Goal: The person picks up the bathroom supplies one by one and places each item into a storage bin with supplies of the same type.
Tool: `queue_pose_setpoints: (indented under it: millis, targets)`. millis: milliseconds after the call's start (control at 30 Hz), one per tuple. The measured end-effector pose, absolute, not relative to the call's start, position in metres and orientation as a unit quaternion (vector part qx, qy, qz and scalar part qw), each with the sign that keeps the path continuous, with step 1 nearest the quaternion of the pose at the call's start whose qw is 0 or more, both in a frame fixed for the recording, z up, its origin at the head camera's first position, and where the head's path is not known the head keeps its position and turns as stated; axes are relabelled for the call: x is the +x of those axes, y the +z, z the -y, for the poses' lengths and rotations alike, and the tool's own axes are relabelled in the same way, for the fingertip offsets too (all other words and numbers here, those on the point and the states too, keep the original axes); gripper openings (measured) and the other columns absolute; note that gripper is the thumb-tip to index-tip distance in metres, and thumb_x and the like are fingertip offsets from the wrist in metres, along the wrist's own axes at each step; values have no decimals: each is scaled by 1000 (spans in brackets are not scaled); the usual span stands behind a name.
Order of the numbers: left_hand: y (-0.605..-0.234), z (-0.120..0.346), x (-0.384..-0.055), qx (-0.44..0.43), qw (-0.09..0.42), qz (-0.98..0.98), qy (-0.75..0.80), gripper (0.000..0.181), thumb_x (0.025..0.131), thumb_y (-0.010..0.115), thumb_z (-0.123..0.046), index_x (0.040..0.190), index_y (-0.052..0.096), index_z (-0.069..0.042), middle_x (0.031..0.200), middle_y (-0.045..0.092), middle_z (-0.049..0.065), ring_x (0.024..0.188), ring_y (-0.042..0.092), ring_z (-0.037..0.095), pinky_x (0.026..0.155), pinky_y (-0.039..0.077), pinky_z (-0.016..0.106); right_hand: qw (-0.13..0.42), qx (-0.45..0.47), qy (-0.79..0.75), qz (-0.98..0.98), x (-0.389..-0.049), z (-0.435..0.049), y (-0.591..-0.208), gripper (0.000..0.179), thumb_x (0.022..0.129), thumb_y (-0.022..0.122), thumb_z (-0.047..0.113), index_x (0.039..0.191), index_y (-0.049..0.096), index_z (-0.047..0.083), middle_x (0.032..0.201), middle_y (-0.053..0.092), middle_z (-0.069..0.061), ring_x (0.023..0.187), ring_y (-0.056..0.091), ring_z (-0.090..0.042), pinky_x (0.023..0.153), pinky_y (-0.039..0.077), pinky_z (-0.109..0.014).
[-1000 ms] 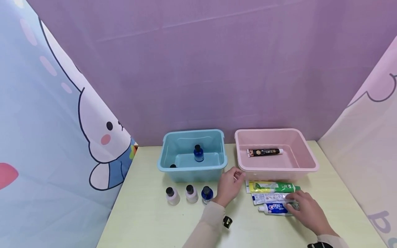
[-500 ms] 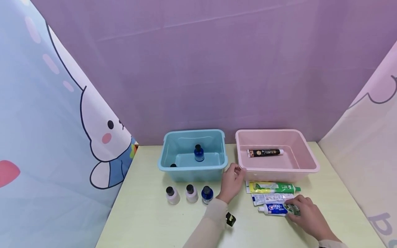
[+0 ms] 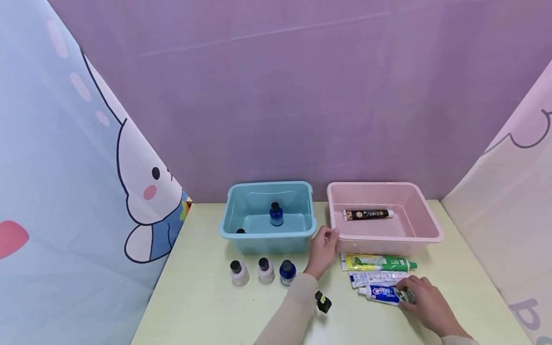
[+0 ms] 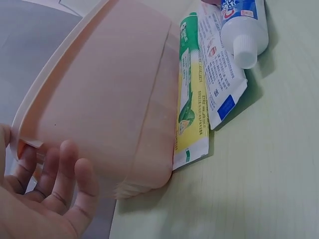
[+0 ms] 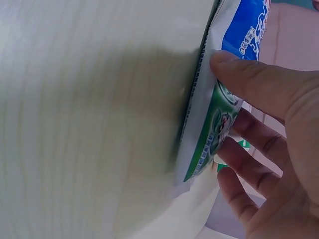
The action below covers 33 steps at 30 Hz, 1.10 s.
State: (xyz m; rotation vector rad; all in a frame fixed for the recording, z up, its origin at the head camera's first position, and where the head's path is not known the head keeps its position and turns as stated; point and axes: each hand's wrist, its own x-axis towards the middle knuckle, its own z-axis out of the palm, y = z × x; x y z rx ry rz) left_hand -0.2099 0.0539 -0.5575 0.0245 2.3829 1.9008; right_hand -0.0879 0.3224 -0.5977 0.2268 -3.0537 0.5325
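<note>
The right hand (image 3: 428, 304) is pinching the blue toothpaste (image 3: 383, 294), near right on the table (image 3: 207, 311); the left hand (image 3: 321, 254) is gripping the pink bin (image 3: 388, 246) at its near left corner. Work seems to be standing partway — one black tube (image 3: 368, 215) is lying inside, green tube (image 3: 379, 263) and white tube (image 3: 376, 278) waiting outside.

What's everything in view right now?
Left bin: one, teal, table
Right bin: one, pink, table
Blue bottles: two, blue, left bin, table
Obscured item: one, black, left bin
White bottles: two, white, table
Binned tube: one, black, right bin
Far tube: one, green-yellow, table
Middle tube: one, white, table
Near tube: one, blue-white-green, nearest person
Table: one, yellowish, below
Backdrop: one, purple, rear
Side curtains: two, pastel, flanking
Sleeves: two, beige, foreground
Wrist device: one, black, left sleeve
Left grip: one, at right bin's rim
Right grip: one, on near tube
</note>
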Motion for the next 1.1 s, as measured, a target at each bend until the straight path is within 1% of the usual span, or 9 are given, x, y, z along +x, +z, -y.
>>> queue_pose_setpoints:
  millis: [167, 267, 467, 567, 700, 833, 900, 1100]
  targets:
    - [-557, -55, -211, -3, 54, -768, 639, 29, 105, 53, -48, 100, 61, -21, 88, 61, -6, 78, 58, 10, 66, 51, 24, -1, 75, 161, 984, -89, -321, -595, 38, 70, 91, 23, 103, 74, 19, 107, 71, 0, 98, 62, -25, 84, 52, -55]
    - [-558, -56, -213, -4, 57, -759, 649, 26, 105, 55, -43, 99, 61, -19, 87, 61, -5, 78, 59, 13, 65, 51, 25, -6, 82, 153, 985, -89, -318, -593, 40, 69, 91, 23, 106, 75, 18, 108, 70, 0, 98, 61, -25, 83, 52, -54]
    - [-557, -57, -214, -5, 59, -747, 663, 25, 105, 56, -41, 99, 62, -17, 87, 61, -4, 77, 59, 13, 66, 51, 26, -3, 85, 129, 988, -89, -314, -594, 46, 64, 94, 29, 106, 76, 18, 103, 68, 2, 94, 58, -21, 77, 51, -48]
    - [-557, -57, -214, -8, 58, -744, 665, 26, 104, 56, -42, 98, 62, -17, 87, 61, -4, 77, 59, 13, 67, 51, 26, -10, 83, 120, 989, -89, -312, -595, 47, 64, 94, 30, 106, 76, 17, 101, 67, 2, 92, 56, -20, 77, 51, -47]
    - [-557, -56, -214, -11, 61, -743, 667, 26, 104, 57, -42, 99, 62, -18, 87, 61, -4, 79, 61, 15, 68, 53, 26, -27, 79, 119, 989, -91, -310, -596, 47, 65, 94, 29, 106, 76, 16, 105, 69, 1, 95, 58, -22, 80, 52, -50]
    - [-557, -56, -215, -12, 67, -738, 671, 25, 104, 58, -42, 99, 62, -17, 86, 61, -4, 81, 62, 18, 69, 53, 27, -44, 78, 127, 988, -92, -309, -594, 47, 66, 93, 28, 107, 74, 14, 108, 72, -3, 98, 63, -25, 83, 53, -53]
    - [-557, -56, -215, -13, 68, -737, 672, 24, 104, 58, -40, 99, 62, -17, 85, 61, -4, 80, 61, 17, 69, 52, 27, -53, 76, 135, 987, -93, -308, -592, 46, 67, 93, 27, 106, 73, 13, 108, 73, -5, 98, 65, -25, 85, 54, -54]
    - [-557, -55, -216, -12, 71, -734, 675, 24, 103, 59, -40, 98, 62, -17, 85, 60, -3, 81, 62, 20, 70, 53, 30, -62, 81, 146, 984, -95, -308, -589, 42, 68, 92, 25, 103, 71, 15, 107, 73, -4, 98, 66, -24, 86, 54, -53]
